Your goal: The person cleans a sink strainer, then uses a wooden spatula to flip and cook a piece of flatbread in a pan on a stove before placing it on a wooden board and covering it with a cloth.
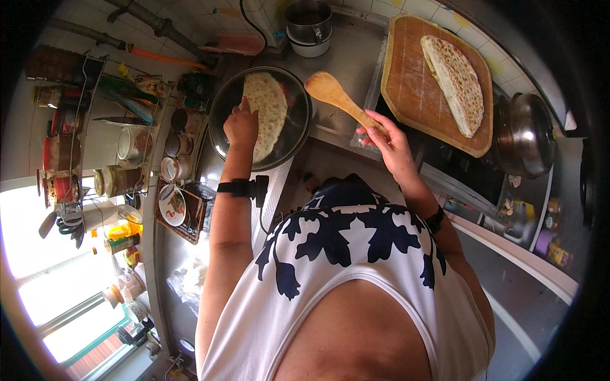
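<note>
A folded, half-moon flatbread [270, 112] lies in a round dark pan [290, 135]. My left hand [242, 125] is over the pan with its fingers at the straight edge of this flatbread; whether they grip it I cannot tell. My right hand [388, 140] holds the handle of a wooden spatula [329, 89], its flat blade raised to the right of the pan. Another folded flatbread, browned in spots [455, 85], rests on a wooden board [405, 71] at the upper right.
Beyond the counter's middle, a metal pot [309, 21] sits on a white bowl [310, 49]. A lidded steel pot [526, 135] stands right of the board. Jars crowd wire racks [86, 71] at left, above a wicker tray [193, 228] holding a plate of food [172, 205].
</note>
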`<state>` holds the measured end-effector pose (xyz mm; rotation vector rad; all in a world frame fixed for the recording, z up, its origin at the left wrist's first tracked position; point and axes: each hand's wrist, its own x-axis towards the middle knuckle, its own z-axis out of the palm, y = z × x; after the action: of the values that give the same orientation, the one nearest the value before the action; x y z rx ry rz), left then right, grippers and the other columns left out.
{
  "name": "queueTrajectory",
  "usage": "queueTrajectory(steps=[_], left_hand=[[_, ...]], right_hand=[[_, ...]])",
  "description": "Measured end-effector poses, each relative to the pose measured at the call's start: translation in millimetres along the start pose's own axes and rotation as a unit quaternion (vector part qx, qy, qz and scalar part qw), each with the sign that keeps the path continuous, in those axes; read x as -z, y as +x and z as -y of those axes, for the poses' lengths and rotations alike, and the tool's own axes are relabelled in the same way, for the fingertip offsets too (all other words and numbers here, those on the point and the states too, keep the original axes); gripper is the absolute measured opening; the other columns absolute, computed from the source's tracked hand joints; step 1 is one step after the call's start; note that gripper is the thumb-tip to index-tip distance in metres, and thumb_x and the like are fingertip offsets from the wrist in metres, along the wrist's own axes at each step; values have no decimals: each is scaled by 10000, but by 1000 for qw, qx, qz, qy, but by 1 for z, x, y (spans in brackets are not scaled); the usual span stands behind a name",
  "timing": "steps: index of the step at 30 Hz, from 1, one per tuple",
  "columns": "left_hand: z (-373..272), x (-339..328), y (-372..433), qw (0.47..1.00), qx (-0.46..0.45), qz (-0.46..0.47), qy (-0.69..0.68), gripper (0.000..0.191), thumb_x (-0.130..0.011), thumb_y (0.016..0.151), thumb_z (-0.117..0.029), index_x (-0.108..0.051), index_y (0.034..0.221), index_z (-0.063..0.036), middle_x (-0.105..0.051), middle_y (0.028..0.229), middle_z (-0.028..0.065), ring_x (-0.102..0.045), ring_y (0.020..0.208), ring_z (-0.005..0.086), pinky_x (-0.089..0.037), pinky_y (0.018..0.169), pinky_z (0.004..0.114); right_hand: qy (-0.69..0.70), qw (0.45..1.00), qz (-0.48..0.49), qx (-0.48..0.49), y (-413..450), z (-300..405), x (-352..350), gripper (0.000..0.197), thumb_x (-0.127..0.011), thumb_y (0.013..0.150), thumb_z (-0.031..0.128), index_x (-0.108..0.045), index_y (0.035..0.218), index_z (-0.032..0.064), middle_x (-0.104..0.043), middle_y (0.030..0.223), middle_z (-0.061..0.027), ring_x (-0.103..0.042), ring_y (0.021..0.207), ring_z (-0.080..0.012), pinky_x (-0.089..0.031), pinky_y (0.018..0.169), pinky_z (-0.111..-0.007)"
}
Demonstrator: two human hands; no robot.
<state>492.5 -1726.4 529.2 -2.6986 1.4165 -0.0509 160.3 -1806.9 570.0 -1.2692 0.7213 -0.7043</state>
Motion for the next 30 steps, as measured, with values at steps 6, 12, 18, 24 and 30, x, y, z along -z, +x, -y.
queueTrajectory(steps=[6, 12, 18, 24, 30], left_hand=[[-1, 2, -1, 1000, 4, 1, -1, 532, -479, 878, -399, -392, 1334, -140, -583, 1046, 148, -607, 864, 276, -504, 666, 378], [1, -1, -3, 1000, 6, -10, -11, 536, -501, 867, -390, -401, 1330, -140, -599, 989, 137, -608, 852, 267, -502, 668, 373], [16, -24, 2, 994, -39, -102, 9, 524, -541, 833, -392, -439, 1273, -125, -596, 974, 126, -632, 755, 262, -511, 590, 363], [26, -35, 8, 992, -88, -86, -15, 435, -476, 879, -392, -500, 1242, -153, -624, 1021, 101, -620, 837, 275, -509, 671, 376], [9, -18, 0, 994, -61, -93, -16, 509, -520, 868, -348, -423, 1313, -121, -608, 1013, 138, -620, 794, 282, -515, 641, 387]], right_hand=[[9, 1000, 6, 4, 2, -1, 0, 376, -503, 919, 142, -428, 1266, 19, -618, 954, -101, -574, 752, -112, -483, 726, -249], [12, 1000, 10, -17, 3, 0, -3, 373, -508, 913, 125, -432, 1262, 19, -617, 951, -106, -574, 754, -115, -488, 729, -246], [16, 1000, 10, -11, 3, -7, -5, 379, -505, 914, 126, -426, 1269, 18, -619, 961, -114, -580, 761, -121, -495, 722, -239], [32, 998, 16, 55, 2, -12, -2, 362, -492, 916, 107, -411, 1254, 5, -615, 964, -126, -609, 822, -145, -508, 726, -262], [41, 997, 28, 56, 7, -21, 2, 358, -490, 918, 109, -408, 1247, -5, -620, 902, -117, -596, 735, -124, -501, 682, -250]])
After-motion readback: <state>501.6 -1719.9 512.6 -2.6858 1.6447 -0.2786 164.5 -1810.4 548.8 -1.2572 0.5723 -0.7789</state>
